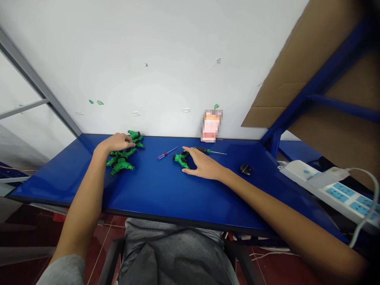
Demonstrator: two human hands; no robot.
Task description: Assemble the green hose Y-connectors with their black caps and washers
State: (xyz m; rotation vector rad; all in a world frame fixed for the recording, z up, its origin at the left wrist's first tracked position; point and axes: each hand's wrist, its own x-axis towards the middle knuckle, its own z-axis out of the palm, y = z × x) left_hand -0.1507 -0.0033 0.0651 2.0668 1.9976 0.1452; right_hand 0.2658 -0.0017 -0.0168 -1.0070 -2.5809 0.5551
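Several green plastic hose splitters [122, 163] with black parts lie in a pile on the left side of the blue table. My left hand [118, 141] is over this pile, its fingers bent down and closed on one of the splitters; the fingertips are partly hidden. Another green hose splitter [180, 159] lies near the middle of the table. My right hand [202, 163] is around its right side, thumb and forefinger spread wide at its two ends. Just behind that hand lies a screwdriver with a black and green handle [202, 150], partly covered by the fingers.
A small screwdriver with a clear red and blue handle [162, 156] lies between my hands. A round black object [246, 170] sits to the right on the blue table [154, 194]. A white power strip [320, 186] with a cable is at the far right, beside a blue frame [276, 138].
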